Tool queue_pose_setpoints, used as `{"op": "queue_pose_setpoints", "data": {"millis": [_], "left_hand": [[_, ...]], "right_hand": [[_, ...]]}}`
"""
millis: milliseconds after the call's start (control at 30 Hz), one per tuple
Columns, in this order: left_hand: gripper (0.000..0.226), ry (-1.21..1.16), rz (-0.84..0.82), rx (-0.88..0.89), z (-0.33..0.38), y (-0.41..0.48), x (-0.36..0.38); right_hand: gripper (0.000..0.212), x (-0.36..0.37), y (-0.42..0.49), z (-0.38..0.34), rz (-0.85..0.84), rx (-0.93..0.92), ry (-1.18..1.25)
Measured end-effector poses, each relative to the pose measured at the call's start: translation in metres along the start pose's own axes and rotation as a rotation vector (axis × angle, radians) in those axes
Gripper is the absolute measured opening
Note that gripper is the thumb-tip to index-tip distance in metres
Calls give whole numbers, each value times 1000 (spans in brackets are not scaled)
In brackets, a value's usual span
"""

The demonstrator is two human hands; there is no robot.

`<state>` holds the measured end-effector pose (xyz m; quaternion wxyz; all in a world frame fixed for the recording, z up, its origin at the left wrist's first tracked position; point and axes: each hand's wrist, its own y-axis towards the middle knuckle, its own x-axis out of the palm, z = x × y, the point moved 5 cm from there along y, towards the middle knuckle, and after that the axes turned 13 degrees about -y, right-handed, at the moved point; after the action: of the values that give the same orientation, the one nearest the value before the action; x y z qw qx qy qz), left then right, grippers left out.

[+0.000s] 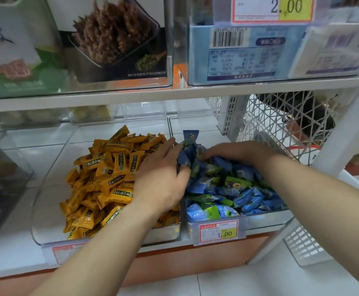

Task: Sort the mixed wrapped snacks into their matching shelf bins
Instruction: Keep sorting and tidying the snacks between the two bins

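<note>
**shelfrat:** So where's the stuff sitting right now?

**binsorter:** There are two clear bins side by side on the lower shelf. The left bin holds the yellow snacks, and the right bin holds the blue snacks, some with green on the wrapper. The left hand reaches over the divider with thumb and fingers curled round a clump of blue packets at the back of the right bin. One packet pokes straight up out of that clump. The right hand has its fingers curled down into the same clump from the other side.

**shelfrat:** Tricky to grab?

**binsorter:** I'd guess not. They look like small, light pillow packs in crinkly, slick film, so a loose handful will probably shed a few. I'd pinch singles by the crimped end flap, or scoop from underneath with both hands. They don't look fragile, but I can't tell what's inside.

**shelfrat:** Counts?

**binsorter:** Two kinds, two bins, two hands. Each pile is dozens deep, way too many to count. I don't see any blue in the yellow heap from here. There's also one price tag on the right bin, and a white basket off to the right.
</note>
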<state>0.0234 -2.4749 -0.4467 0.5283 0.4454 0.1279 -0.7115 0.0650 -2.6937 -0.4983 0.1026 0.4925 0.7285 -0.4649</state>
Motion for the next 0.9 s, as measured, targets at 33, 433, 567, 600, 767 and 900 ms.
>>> {"op": "queue_pose_setpoints", "data": {"millis": [33,433,567,600,767,900], "left_hand": [[57,-2,-5,-2,0,0,0],[63,-16,-22,-7,3,-3,-4],[60,-38,-54,1,0,-4,-4],[57,-44,-58,2,-1,-3,-4],[49,8,36,58,14,-4,-16],[38,124,118,243,48,-7,-14]], "right_hand": [[69,-1,-3,1,30,-2,6],[31,13,-26,-28,-38,-202,81],[42,8,-35,-28,4,-261,-9],[43,7,-38,-27,-10,-269,-47],[54,-15,-53,-15,144,-288,-61],[36,-17,-63,-6,190,-349,43]]}}
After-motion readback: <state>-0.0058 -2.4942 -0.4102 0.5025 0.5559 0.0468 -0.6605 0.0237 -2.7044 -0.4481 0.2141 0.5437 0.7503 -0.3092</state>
